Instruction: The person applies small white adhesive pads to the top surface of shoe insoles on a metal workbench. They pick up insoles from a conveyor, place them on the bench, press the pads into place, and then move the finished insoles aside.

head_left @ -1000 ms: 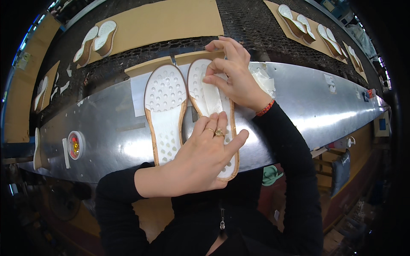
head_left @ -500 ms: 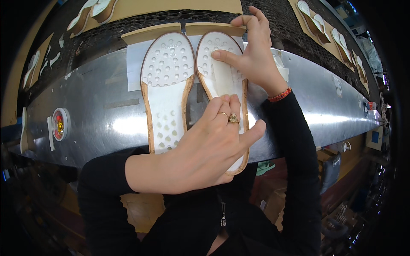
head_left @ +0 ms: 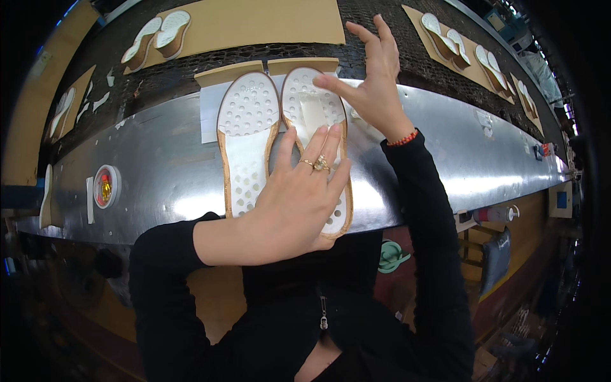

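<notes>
Two white shoe soles with cork-look edges lie side by side before me, round dimples across their faces. On the right sole a pale cream strip runs lengthwise below the toe. My left hand, with rings on it, rests over that sole, fingers spread and tips pressing the strip's lower part; the heel is partly covered. At the toe's right edge, my right hand is raised with fingers apart, its thumb tip over the sole; touching or not, I cannot tell. The left sole is partly hidden by my left hand.
Beneath the soles are white paper and the metal table. Tan strips stand behind the toes. A small bowl with red and yellow items is at left. Beyond, a dark mesh belt carries boards with more soles.
The left hand's fingers have spread flatter over the strip. The right hand has lifted slightly away from the sole's edge, fingers still apart. The whole view has shifted.
</notes>
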Motion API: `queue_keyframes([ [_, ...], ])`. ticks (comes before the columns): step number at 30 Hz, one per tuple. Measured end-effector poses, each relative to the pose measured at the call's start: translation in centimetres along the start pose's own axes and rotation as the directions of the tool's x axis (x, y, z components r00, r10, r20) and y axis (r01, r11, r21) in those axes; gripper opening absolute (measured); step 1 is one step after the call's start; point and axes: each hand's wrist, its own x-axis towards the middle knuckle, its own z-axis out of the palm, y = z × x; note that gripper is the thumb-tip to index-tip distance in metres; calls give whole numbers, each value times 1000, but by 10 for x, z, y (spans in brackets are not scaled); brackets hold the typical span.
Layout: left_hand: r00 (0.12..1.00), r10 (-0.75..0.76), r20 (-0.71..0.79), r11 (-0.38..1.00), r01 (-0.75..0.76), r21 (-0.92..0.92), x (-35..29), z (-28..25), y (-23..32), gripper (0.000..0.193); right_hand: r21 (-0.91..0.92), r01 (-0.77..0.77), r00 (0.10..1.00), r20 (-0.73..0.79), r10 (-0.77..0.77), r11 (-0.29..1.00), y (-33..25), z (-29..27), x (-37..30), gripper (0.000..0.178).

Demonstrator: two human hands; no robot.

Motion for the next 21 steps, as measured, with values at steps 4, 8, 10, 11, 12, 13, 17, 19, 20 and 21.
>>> queue_keyframes([
  [4, 1000, 3, 25, 986, -7, 166, -8, 3, 16, 89, -46, 5, 997, 80, -1, 999, -5, 10, -15, 107],
  [8, 998, 57, 21, 949, -60, 310, -9, 12, 16, 81, -96, -30, 986, 158, 45, 995, -4, 29, -21, 121],
  [10, 998, 61, -17, 952, -53, 301, -10, 14, 16, 81, -114, -69, 979, 184, 89, 991, -3, 32, -24, 123],
  [11, 998, 66, -16, 947, -58, 317, -10, 14, 15, 81, -142, -63, 976, 196, 91, 988, -3, 32, -26, 124],
  [12, 998, 66, -2, 950, -62, 308, -10, 14, 15, 81, -171, -56, 974, 206, 91, 984, -4, 31, -27, 124],
  [13, 998, 68, 12, 947, -68, 315, -10, 13, 15, 81, -182, -9, 981, 189, 44, 983, -6, 30, -29, 125],
  [17, 997, 63, 35, 949, -71, 308, -8, 9, 14, 81, -176, -13, 937, 341, 73, 984, -16, 15, -37, 128],
  [19, 997, 68, 36, 955, -76, 286, -6, 8, 12, 78, -183, -55, 885, 447, 133, 982, -20, 6, -43, 129],
  [20, 997, 71, 33, 956, -78, 284, -6, 8, 11, 76, -159, -14, 912, 402, 78, 987, -20, 3, -43, 128],
  [21, 996, 80, 26, 952, -84, 293, -6, 8, 11, 75, -163, -12, 914, 397, 77, 987, -18, 1, -43, 127],
])
